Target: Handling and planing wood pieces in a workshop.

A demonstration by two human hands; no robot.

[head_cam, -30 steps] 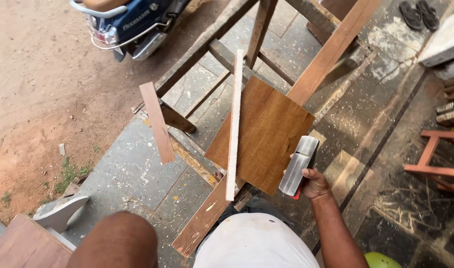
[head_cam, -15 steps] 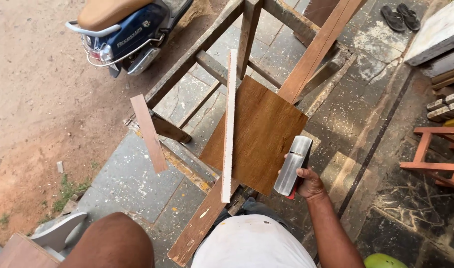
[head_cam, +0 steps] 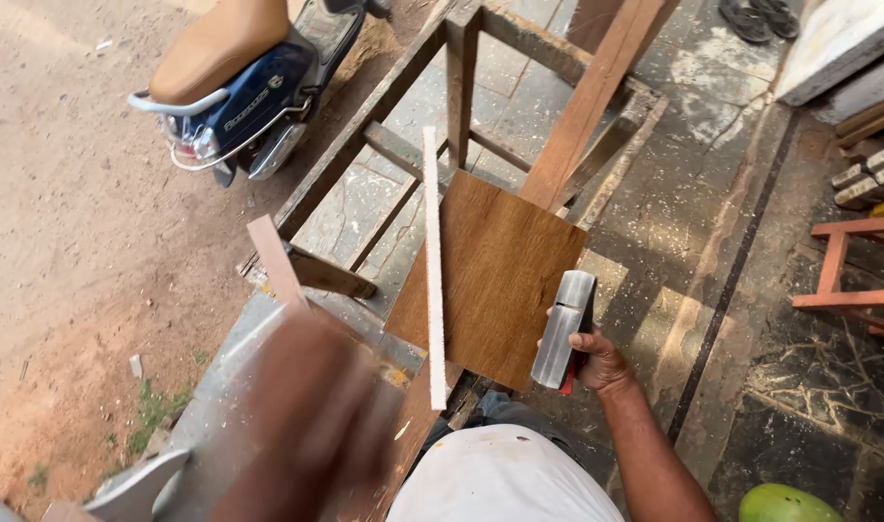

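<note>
Fingers [head_cam: 579, 338] of your right hand [head_cam: 602, 362] wrap the metal hand plane [head_cam: 562, 329], resting at the brown board [head_cam: 495, 275]'s right edge. Your left hand [head_cam: 307, 416] is blurred near left; its grip can't be told. 1 white strip [head_cam: 433, 271] lies across the board.

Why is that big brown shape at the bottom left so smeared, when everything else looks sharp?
Head view: the left hand is motion-blurred close to the camera; the right hand gripping the metal tool and the brown board are sharp, in bright daylight.
</note>
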